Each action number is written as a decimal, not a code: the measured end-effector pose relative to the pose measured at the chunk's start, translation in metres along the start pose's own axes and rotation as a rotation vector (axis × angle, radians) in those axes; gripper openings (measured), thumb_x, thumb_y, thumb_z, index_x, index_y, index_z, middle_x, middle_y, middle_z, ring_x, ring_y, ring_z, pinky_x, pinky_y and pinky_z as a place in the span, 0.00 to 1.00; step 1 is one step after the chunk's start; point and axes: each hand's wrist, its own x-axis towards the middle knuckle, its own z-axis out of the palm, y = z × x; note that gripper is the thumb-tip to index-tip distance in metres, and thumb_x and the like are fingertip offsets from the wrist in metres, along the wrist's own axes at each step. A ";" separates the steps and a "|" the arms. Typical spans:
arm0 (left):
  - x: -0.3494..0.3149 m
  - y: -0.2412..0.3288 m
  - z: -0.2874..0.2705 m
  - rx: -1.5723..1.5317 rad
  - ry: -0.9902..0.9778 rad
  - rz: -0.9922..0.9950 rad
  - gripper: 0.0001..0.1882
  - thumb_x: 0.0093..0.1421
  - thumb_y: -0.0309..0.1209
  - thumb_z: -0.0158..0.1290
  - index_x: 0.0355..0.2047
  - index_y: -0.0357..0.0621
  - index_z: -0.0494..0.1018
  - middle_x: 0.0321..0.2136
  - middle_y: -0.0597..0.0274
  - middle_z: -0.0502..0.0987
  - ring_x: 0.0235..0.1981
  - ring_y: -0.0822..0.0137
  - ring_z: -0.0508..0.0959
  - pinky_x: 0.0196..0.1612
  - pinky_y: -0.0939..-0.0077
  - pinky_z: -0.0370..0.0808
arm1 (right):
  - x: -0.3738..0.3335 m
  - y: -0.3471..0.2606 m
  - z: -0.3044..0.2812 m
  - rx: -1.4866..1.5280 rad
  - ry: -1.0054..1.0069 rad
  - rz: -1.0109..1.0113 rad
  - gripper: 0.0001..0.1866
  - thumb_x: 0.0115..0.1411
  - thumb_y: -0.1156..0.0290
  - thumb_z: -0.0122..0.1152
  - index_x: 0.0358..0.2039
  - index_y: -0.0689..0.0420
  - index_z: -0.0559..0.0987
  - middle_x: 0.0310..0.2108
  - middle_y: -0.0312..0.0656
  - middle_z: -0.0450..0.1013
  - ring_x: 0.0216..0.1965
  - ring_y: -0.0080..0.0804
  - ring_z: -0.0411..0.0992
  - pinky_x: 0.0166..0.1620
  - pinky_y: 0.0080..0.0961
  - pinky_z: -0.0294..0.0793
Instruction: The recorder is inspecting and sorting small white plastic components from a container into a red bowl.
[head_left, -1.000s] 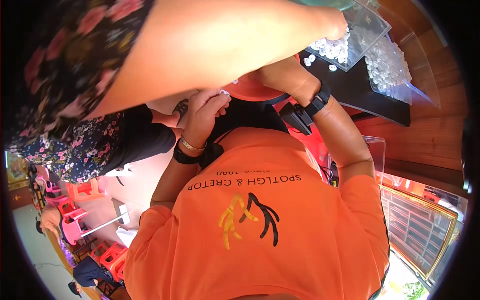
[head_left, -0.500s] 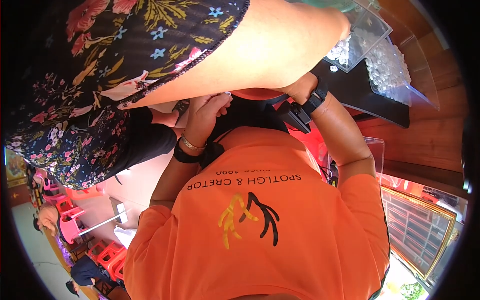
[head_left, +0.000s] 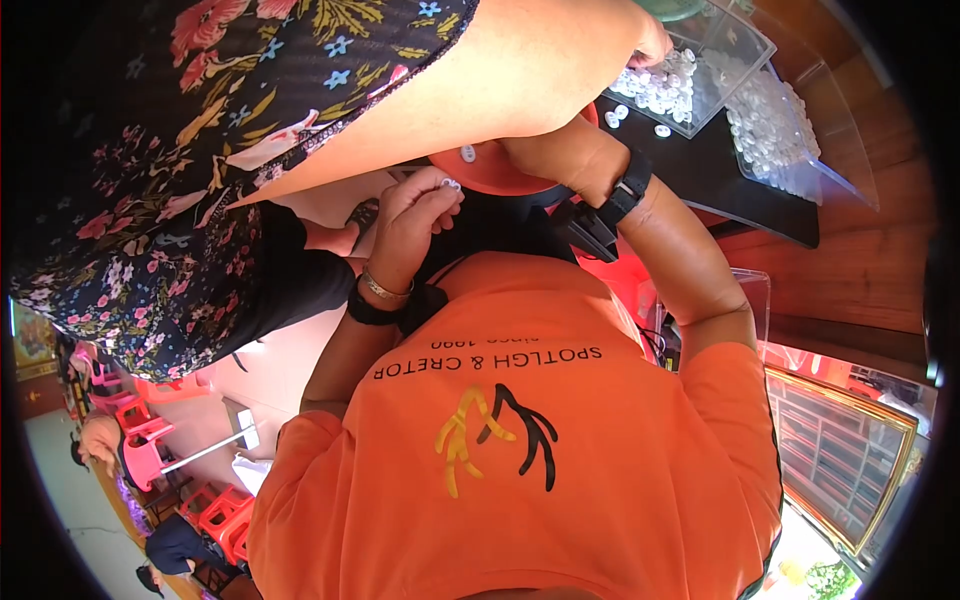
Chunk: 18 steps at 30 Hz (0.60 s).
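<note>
My left hand (head_left: pixel 412 220) is closed in a pinch on a small white oval piece (head_left: pixel 452 185) with dark marks. It is just left of a round red dish (head_left: pixel 490 178), where another white oval piece (head_left: pixel 467 154) lies. My right hand (head_left: pixel 565 150) is over the right side of the dish, its fingers hidden by another person's bare forearm (head_left: pixel 480 95). That person's hand (head_left: pixel 652 42) reaches into a clear box (head_left: pixel 735 75) of many such white pieces.
Loose white pieces (head_left: pixel 662 131) lie on a black board (head_left: pixel 780 215). Right of the box, a clear tray (head_left: pixel 825 180) holds a larger heap of pieces. The other person, in a floral top (head_left: pixel 120 240), stands close at my left. Red stools (head_left: pixel 225 515) are farther off.
The other person's forearm has shifted up and left, uncovering the red dish and a white piece in it. Their hand is now among the box's pieces. My right hand has moved slightly left.
</note>
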 end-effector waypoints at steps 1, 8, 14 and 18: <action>-0.001 0.000 0.000 0.000 0.001 -0.001 0.10 0.58 0.33 0.50 0.27 0.39 0.74 0.19 0.69 0.73 0.19 0.80 0.69 0.22 0.87 0.63 | 0.001 -0.004 0.000 0.062 0.061 -0.007 0.12 0.56 0.75 0.51 0.39 0.59 0.78 0.36 0.50 0.75 0.39 0.46 0.73 0.42 0.35 0.71; -0.004 0.004 0.000 -0.019 0.001 -0.021 0.09 0.58 0.32 0.49 0.27 0.39 0.74 0.19 0.69 0.72 0.19 0.80 0.69 0.22 0.87 0.63 | -0.001 -0.006 -0.007 -0.050 -0.088 0.028 0.18 0.53 0.78 0.52 0.45 0.53 0.77 0.39 0.45 0.76 0.42 0.41 0.74 0.46 0.30 0.70; -0.002 0.011 0.002 -0.027 -0.026 -0.033 0.11 0.58 0.33 0.48 0.26 0.39 0.74 0.19 0.67 0.72 0.19 0.78 0.70 0.22 0.85 0.63 | -0.013 -0.007 -0.010 0.107 -0.028 0.064 0.12 0.52 0.76 0.56 0.38 0.60 0.77 0.34 0.51 0.75 0.37 0.50 0.72 0.40 0.36 0.71; 0.000 0.016 0.007 -0.069 -0.052 -0.033 0.11 0.58 0.33 0.48 0.26 0.37 0.73 0.20 0.66 0.73 0.19 0.76 0.70 0.22 0.85 0.63 | -0.016 -0.014 -0.005 0.337 0.162 0.129 0.10 0.54 0.75 0.56 0.37 0.61 0.77 0.34 0.52 0.75 0.35 0.49 0.72 0.40 0.36 0.71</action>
